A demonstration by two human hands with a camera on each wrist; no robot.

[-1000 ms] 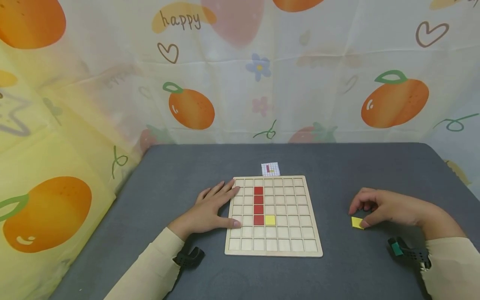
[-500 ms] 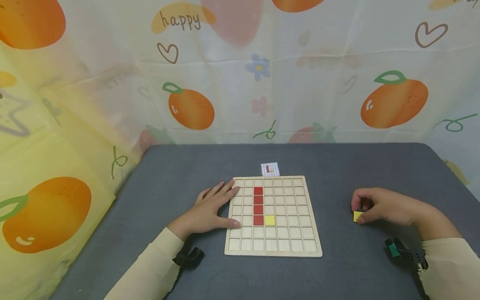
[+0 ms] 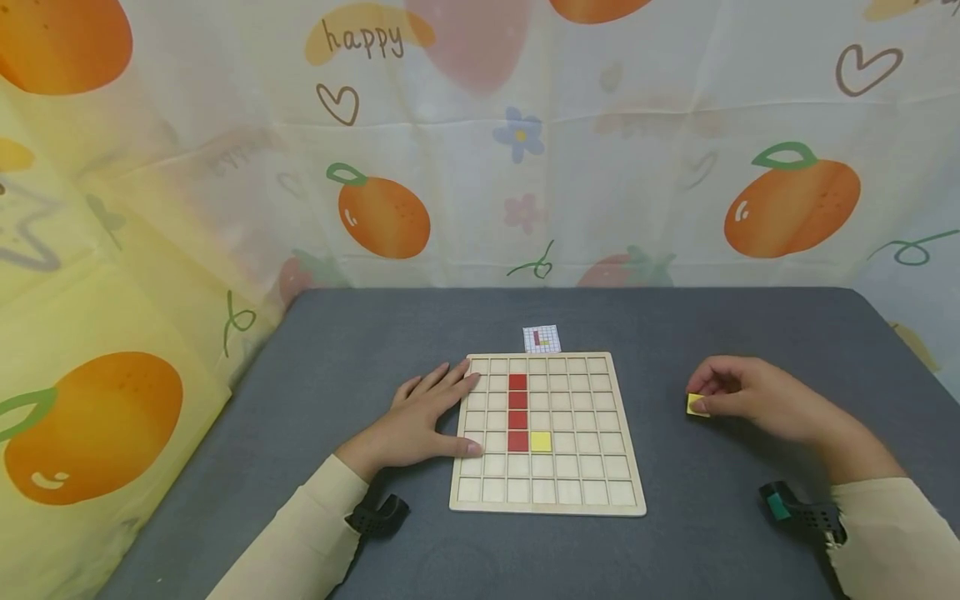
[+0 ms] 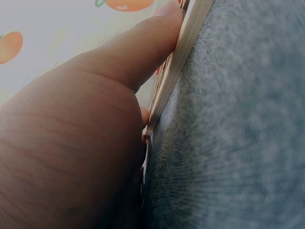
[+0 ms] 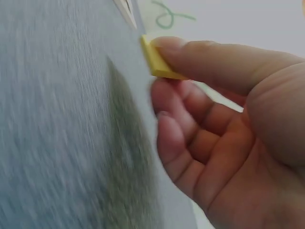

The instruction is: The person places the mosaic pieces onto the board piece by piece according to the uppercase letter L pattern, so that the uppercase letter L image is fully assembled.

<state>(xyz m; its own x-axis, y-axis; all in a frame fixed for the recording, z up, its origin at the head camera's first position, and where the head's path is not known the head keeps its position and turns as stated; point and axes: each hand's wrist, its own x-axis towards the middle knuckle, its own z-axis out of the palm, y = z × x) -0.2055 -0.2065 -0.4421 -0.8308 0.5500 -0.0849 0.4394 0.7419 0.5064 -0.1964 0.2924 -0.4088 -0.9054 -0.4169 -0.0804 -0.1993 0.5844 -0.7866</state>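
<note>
Between thumb and fingers, my right hand [image 3: 757,396] pinches a square yellow tile [image 5: 159,64], held above the table to the right of the board. My left hand [image 3: 412,421] lies spread over the left edge of a wooden grid board [image 3: 547,507], thumb and fingertips resting on its rim and outer cells. Four-sided cells fill the board; a column of several red tiles [image 3: 517,400] sits in the third column. Beside the lowest red tile is another yellow tile [image 3: 540,442]. In the left wrist view the thumb [image 4: 143,45] touches the board's edge.
A small printed card [image 3: 542,338] with a grid and coloured squares lies against the board's far edge. The dark grey table [image 3: 360,333] ends at a fruit-patterned curtain [image 3: 465,183]. Each wrist wears a black strap [image 3: 378,517].
My right hand has picked the yellow tile up off the table and moved it away from me and slightly left. The left hand and the board have stayed put.
</note>
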